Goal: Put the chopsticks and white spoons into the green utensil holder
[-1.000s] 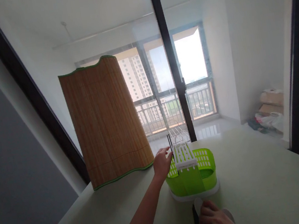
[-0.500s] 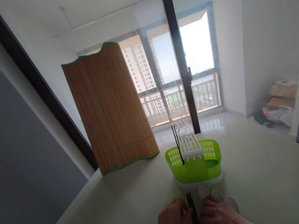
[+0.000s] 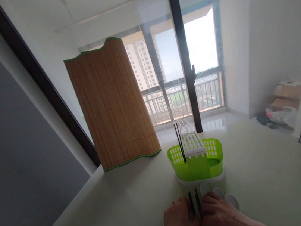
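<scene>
Low in the head view, my left hand (image 3: 179, 220) is closed against dark chopsticks (image 3: 191, 201). My right hand (image 3: 220, 214), fingers curled, pinches more dark chopsticks (image 3: 197, 198) just beside them. A narrow gap separates the tips of the two groups; their lower ends pass between my hands, partly hidden. Three white spoons (image 3: 232, 201) lie fanned out behind and to the right of my right hand, which covers part of them. Past my fingers stands a green utensil basket (image 3: 198, 168) with a white slatted top piece (image 3: 193, 144) and thin dark chopsticks (image 3: 180, 144) upright in its left side.
A bamboo mat (image 3: 112, 107) with green edging stands on the pale table (image 3: 110, 206) at the back left. Behind the table are a dark-framed glass door (image 3: 184, 55) and windows. Boxes and bags (image 3: 286, 102) lie on the floor at the right.
The chopsticks, bunched together between my hands before, are now split into two groups. My left hand has shifted slightly right. The view has moved a little.
</scene>
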A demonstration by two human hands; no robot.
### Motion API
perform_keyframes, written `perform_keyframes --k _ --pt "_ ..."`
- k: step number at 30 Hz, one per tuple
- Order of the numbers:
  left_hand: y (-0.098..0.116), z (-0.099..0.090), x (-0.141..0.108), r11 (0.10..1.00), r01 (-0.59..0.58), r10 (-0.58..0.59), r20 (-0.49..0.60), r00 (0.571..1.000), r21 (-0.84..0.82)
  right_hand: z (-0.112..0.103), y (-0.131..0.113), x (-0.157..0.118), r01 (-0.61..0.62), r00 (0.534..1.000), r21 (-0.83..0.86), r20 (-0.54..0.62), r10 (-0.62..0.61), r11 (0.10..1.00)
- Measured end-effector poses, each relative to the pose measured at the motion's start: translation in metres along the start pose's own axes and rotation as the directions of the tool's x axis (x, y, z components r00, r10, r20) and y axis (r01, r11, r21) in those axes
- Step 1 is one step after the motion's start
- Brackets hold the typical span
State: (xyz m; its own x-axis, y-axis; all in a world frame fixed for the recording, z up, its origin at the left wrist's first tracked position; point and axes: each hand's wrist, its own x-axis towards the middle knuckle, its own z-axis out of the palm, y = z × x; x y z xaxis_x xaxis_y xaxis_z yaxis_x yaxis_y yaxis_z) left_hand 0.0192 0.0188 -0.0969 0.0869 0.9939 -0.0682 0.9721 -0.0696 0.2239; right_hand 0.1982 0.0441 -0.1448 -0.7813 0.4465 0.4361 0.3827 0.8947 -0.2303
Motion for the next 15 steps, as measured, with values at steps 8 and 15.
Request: perform_keyframes --k 8,15 --pt "-0.008 -0.001 0.013 0.99 0.093 -0.08 -0.117 0.99 0.105 -0.003 0.001 -0.001 -0.04 0.999 -0.033 0.007 0.04 0.999" --pt "-0.012 -0.02 0.017 0.973 0.057 -0.038 -0.087 0.995 0.222 -0.003 0.0 0.001 -0.058 0.998 -0.086 -0.001 0.058 0.995"
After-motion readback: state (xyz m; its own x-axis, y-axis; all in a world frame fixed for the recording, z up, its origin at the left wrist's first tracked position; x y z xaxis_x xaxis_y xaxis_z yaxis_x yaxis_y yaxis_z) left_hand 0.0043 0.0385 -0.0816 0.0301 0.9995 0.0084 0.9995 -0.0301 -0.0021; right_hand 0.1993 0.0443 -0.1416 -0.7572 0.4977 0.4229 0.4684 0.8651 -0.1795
